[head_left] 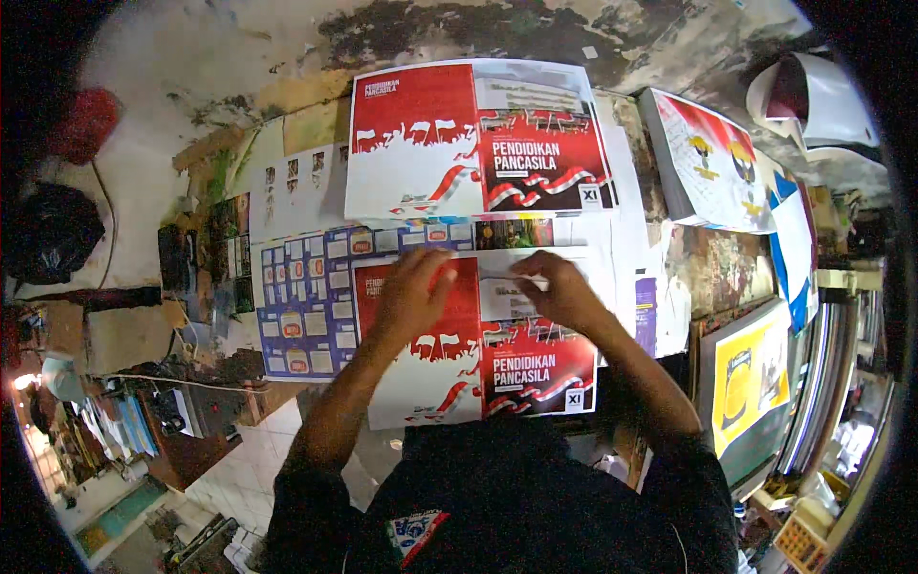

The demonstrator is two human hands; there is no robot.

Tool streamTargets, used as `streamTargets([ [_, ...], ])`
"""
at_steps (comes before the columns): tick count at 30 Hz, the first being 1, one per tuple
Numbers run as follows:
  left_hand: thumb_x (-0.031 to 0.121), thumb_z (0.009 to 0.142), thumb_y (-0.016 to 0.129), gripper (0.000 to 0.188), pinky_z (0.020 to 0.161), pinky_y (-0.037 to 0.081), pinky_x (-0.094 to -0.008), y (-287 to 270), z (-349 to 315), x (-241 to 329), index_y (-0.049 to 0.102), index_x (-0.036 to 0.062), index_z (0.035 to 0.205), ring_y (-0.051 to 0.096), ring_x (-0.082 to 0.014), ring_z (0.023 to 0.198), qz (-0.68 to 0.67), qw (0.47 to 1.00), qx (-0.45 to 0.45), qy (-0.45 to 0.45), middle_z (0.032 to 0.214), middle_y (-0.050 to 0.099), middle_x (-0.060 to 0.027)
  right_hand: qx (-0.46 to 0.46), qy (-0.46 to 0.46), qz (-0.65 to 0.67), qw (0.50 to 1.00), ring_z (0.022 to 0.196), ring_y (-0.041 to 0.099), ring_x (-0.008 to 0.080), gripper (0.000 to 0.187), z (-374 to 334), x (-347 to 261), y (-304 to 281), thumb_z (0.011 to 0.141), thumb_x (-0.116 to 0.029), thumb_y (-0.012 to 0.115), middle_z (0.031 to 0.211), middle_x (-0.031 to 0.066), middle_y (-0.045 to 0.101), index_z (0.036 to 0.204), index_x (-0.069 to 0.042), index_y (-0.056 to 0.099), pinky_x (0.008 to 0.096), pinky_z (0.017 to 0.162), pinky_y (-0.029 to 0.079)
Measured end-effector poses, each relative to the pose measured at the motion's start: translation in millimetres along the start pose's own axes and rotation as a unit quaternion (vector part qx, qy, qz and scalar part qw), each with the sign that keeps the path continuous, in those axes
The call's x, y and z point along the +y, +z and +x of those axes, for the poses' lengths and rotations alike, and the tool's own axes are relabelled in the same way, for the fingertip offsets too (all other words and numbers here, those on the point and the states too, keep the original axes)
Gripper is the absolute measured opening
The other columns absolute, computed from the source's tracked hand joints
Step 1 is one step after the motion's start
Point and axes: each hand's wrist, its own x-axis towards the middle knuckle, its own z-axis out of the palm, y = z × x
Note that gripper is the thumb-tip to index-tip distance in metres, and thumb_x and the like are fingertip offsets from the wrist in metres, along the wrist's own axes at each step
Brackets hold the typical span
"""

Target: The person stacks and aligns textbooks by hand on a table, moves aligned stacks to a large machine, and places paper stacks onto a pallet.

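Note:
In front of me lies a red and white printed cover sheet (421, 383), with a ribbon pattern and crowd silhouettes. My left hand (411, 295) rests over its upper part, fingers stretched out and holding nothing. To the right, my right hand (566, 295) is closed around a small, pale, slim piece (535, 282) at the sheet's top edge. What kind of piece it is I cannot make out. Just beyond the hands, a stack of matching covers (411, 187) lies on the table. Beneath the near sheet spreads a purple printed sheet (296, 330) with white boxes.
At the right stand another pile of red and white prints (703, 158) and a yellow print on a dark board (736, 387). A blue sheet (792, 249) hangs past the table's right side. Stained wall (459, 33) rises behind. A black bag (53, 234) hangs far left.

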Motion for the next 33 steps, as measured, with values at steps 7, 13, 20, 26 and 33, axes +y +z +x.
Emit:
streamTargets([
  [7,0.021,0.09,0.063,0.03,0.095,0.044,-0.0477,54.7,3.3,-53.8,0.064,0.0043,0.115,0.054,-0.0344,0.109,0.145,0.988,0.052,0.003,0.115,0.062,-0.0137,0.044,-0.054,-0.245,0.967,0.117,0.057,0.0342,0.036,55.1,37.1,49.9,0.081,-0.011,0.068,0.119,0.0153,0.063,0.117,-0.007,0.063,0.0478,0.096,0.049],
  [13,0.019,0.09,0.062,0.026,0.091,0.044,-0.0485,62.3,11.1,-44.7,0.066,0.0044,0.11,0.054,-0.0332,0.105,0.14,0.99,0.021,0.012,0.115,0.061,-0.0121,0.014,-0.019,-0.182,0.983,0.112,0.057,0.0358,0.032,62.6,54.9,55.4,0.078,-0.013,0.069,0.115,0.0158,0.063,0.109,-0.007,0.066,0.0513,0.093,0.047],
  [20,0.016,0.087,0.063,0.022,0.092,0.042,-0.0479,76.9,4.7,-45.8,0.066,0.0069,0.107,0.054,-0.0304,0.102,0.14,0.986,0.088,0.025,0.108,0.062,-0.0084,0.132,-0.158,-0.198,0.958,0.108,0.054,0.0348,0.021,51.1,54.5,64.1,0.075,-0.004,0.067,0.103,0.0139,0.063,0.095,-0.004,0.066,0.0583,0.11,0.029],
  [26,0.018,0.086,0.064,0.022,0.092,0.042,-0.049,76.0,4.2,-42.5,0.068,0.0078,0.106,0.055,-0.0288,0.101,0.168,0.982,0.083,0.026,0.105,0.063,-0.0069,0.149,-0.14,-0.144,0.968,0.1,0.054,0.0382,0.022,44.3,60.9,69.4,0.072,-0.008,0.068,0.095,0.0133,0.056,0.093,-0.005,0.064,0.0622,0.109,0.029],
  [33,0.028,0.08,0.068,0.032,0.092,0.043,-0.0494,70.5,-3.8,-45.9,0.07,0.0045,0.102,0.056,-0.03,0.102,0.162,0.984,0.058,0.05,0.103,0.063,-0.0089,0.141,-0.183,-0.147,0.962,0.094,0.056,0.0375,0.016,47.4,51.6,75.4,0.071,-0.011,0.071,0.087,0.0111,0.057,0.084,-0.006,0.064,0.0616,0.106,0.032],
])
